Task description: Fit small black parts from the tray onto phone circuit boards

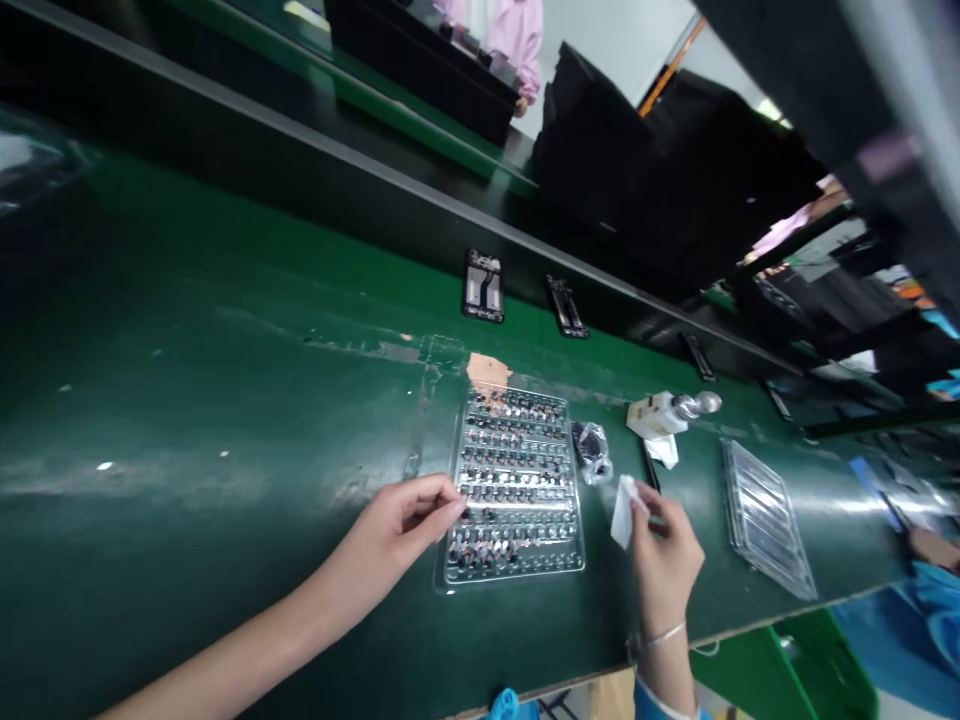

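A clear plastic tray (544,562) with rows of small electronic parts lies on the green table. At its left edge my left hand (415,517) is closed in a pinch, thumb and forefinger together; whatever is between the fingertips is too small to make out. To the right of the tray my right hand (664,555) pinches a white wipe (623,512), held just above the table. A plastic-wrapped dark item (592,453) lies between the tray and the wipe. Behind my right hand are a white bottle (657,414) with a metal top and a dark pen-like tool (650,467).
Opened phone bodies, one (484,286) upright in view and another (568,306) slanted, lie along the back ledge. Stacked clear trays (769,520) sit at the right. A green bin (817,660) stands below the table edge. Other people are across the bench and at far right.
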`<state>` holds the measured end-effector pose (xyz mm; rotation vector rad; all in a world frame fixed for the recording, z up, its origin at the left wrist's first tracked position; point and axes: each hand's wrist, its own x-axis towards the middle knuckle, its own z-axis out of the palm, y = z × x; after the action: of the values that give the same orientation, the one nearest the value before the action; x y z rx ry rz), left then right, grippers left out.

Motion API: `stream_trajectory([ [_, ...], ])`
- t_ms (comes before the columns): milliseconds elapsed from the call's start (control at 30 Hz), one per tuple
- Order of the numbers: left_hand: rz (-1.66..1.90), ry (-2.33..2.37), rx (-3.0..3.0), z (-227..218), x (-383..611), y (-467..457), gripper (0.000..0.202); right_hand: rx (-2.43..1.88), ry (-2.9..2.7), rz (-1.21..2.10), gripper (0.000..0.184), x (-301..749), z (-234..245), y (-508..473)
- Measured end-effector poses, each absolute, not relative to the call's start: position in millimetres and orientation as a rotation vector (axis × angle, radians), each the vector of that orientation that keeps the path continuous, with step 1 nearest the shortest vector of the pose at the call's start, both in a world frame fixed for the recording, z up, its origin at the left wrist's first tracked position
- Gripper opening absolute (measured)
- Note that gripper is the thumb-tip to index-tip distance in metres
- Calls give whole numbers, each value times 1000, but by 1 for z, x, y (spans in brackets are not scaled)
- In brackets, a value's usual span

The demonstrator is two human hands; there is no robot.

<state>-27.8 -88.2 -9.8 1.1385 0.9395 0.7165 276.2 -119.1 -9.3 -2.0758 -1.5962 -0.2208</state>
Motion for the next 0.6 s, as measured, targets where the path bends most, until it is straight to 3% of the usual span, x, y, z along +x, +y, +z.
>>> stream_trajectory([
  [300,703,957,1178,-17,-30,-86,28,-2153,-1348,-728,26,338,35,-8],
  [600,773,946,1116,-14,-29,-82,24,-2350,-1475,-800,29,337,39,-3],
])
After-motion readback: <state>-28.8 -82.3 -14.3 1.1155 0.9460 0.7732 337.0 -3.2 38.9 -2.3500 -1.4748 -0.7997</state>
